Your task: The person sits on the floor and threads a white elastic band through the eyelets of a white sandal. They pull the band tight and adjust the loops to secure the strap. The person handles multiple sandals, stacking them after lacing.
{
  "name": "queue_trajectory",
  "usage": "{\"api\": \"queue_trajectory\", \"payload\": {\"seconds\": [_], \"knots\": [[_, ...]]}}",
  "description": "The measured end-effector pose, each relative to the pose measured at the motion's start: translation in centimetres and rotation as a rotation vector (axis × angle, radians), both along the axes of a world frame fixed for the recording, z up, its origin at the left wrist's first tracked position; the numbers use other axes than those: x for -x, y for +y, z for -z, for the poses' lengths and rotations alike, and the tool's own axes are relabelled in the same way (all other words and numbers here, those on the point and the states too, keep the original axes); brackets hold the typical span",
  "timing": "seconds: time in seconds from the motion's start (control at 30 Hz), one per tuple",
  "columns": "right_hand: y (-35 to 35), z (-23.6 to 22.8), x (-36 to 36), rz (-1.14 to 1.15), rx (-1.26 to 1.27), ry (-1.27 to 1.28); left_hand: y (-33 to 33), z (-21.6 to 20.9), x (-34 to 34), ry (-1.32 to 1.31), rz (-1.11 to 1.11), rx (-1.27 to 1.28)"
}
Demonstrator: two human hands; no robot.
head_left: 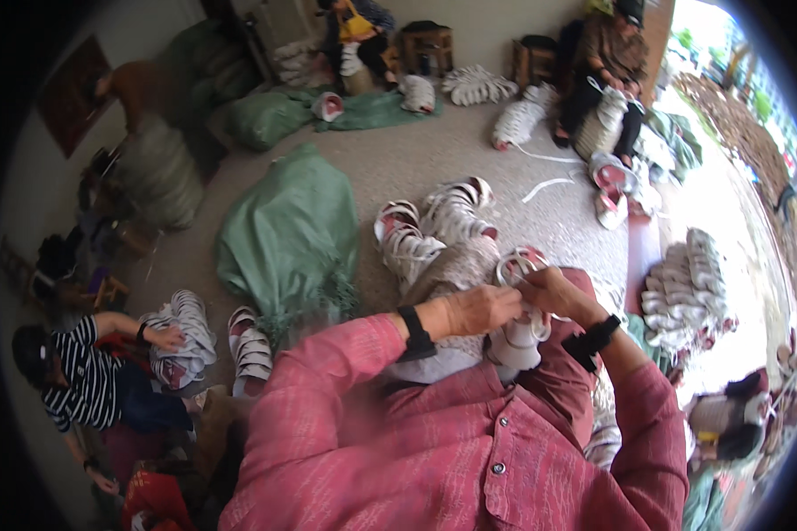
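A large green sack (288,230) lies on the grey floor (434,159). Right of the sack sits a cluster of white shoes (434,226); left of it and nearer, a person in a striped top (80,376) handles more. Beyond the sack stands a wooden stool (427,44).

both hands (515,305) grip a white strappy sandal (518,341).

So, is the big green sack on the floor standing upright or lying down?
Lying down. The green sack is slumped flat on the floor, its fringed mouth end toward the person, beside white sandals.
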State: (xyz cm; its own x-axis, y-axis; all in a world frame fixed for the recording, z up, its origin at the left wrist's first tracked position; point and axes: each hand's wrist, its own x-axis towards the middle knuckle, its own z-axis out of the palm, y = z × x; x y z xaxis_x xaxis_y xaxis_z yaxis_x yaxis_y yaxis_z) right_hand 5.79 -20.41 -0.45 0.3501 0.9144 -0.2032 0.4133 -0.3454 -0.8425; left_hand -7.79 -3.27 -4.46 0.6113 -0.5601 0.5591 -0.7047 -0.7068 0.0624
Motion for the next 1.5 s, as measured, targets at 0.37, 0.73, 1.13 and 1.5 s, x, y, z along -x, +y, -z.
{"api": "queue_trajectory", "payload": {"seconds": [0.37, 0.73, 1.13, 1.5], "knots": [[0.2, 0.0, 0.0, -0.052, 0.055, -0.196, -0.4, 0.7, -0.3, -0.042, -0.166, 0.044], [0.0, 1.3, 0.3, -0.043, -0.011, -0.452, 2.0, 0.8, 0.3, 0.260, -0.096, 0.133], [-1.1, 1.3, 0.5, 0.446, -0.152, 0.471, 2.1, -0.2, -1.5, 0.403, -0.195, 0.425], [-2.9, -6.6, 0.2, 0.144, -0.208, 0.479, 1.0, -5.9, -1.9, 0.847, -0.217, 1.035]]}}
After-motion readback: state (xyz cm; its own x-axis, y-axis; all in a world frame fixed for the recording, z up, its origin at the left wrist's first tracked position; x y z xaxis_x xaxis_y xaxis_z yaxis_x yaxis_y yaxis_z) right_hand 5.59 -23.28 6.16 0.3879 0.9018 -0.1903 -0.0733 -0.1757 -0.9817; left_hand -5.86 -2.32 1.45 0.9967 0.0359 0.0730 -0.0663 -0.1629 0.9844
